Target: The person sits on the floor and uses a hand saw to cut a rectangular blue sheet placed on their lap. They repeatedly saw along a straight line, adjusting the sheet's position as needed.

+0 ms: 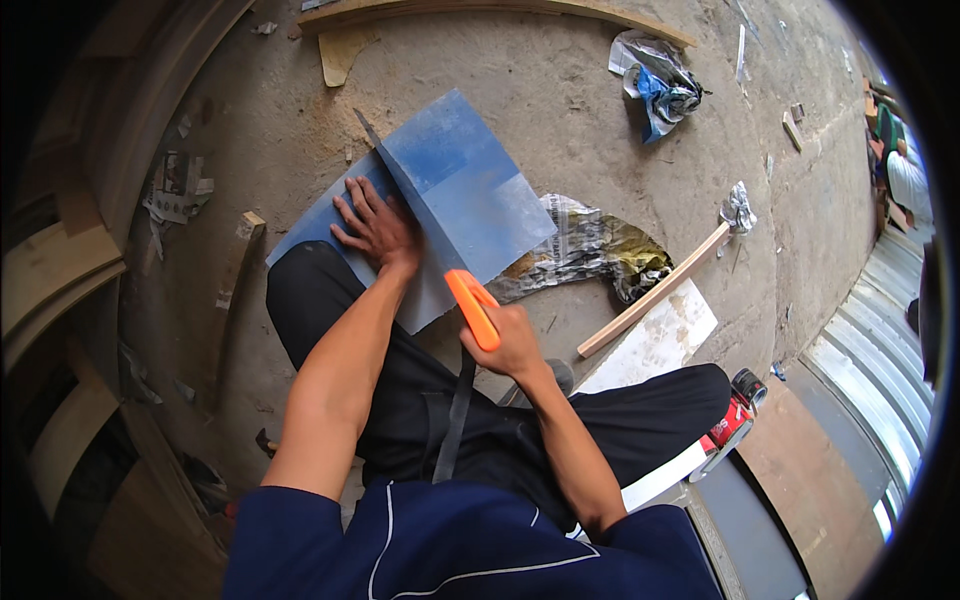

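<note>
A handsaw (416,205) with an orange handle lies across a blue-faced board (485,165), its tip pointing toward the far left. My right hand (510,342) is wrapped round the saw's handle, just above my lap. To the left of the blade, my left hand (378,225) rests flat on the board with its fingers spread. The near left part of the board sits against my bent knee (312,290). Sawdust (340,125) is scattered on the ground by the saw's tip. Whether the blade's teeth sit inside a cut is hard to make out.
Right of the board lie crumpled newspaper (585,240), a wooden stick (655,290) and a white panel (665,335). Wooden furniture parts (65,260) stand at the left. Beyond the board is a long timber strip (500,5). Another person (908,185) is at the far right.
</note>
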The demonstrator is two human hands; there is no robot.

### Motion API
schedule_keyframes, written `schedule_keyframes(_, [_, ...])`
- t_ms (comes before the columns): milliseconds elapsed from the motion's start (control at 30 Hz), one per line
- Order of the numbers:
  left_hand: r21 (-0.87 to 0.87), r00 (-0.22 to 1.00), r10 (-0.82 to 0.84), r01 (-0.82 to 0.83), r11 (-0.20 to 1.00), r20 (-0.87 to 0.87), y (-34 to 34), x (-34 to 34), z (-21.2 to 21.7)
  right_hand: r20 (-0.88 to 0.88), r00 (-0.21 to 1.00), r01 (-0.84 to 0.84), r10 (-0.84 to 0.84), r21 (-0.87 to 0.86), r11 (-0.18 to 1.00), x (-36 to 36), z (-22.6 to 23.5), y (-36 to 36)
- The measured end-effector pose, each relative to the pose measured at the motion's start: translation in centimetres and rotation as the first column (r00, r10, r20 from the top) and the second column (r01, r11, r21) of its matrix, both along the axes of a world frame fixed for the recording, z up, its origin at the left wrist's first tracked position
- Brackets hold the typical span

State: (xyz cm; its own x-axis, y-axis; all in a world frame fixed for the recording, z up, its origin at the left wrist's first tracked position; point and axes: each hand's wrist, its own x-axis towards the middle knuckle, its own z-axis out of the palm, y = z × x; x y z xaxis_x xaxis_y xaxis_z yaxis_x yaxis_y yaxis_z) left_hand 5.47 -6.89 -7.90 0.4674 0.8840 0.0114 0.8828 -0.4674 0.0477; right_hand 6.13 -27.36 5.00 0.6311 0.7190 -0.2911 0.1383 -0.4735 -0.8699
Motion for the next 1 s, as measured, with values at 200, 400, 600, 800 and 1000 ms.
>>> schedule_keyframes(200, [-0.011,0.998,-0.016,0.016,1.0,0.054,0.2,-0.2,0.1,0.015,0.996,0.084,-0.085,0.035,0.996,0.3,0.9,0.1])
schedule_keyframes(400, [-0.081,0.99,-0.034,0.046,0.996,0.137,-0.2,-0.1,0.7,0.022,0.996,0.09,-0.09,-0.001,0.996,-2.8,2.2,-4.8])
schedule_keyframes(600, [-0.105,0.989,-0.025,0.041,0.994,0.146,0.1,-0.6,0.6,-0.094,0.988,0.123,-0.125,-0.019,0.992,-3.1,2.8,-6.8])
schedule_keyframes(800, [-0.129,0.986,-0.075,0.094,0.987,0.15,0.4,-0.3,1.1,-0.108,0.983,0.144,-0.146,-0.021,0.989,-4.1,2.0,-6.9])
schedule_keyframes(1000, [-0.094,0.969,-0.156,0.176,0.98,0.189,1.5,0.0,0.8,-0.006,0.983,0.181,-0.181,0.041,0.983,-5.5,1.1,-6.0])
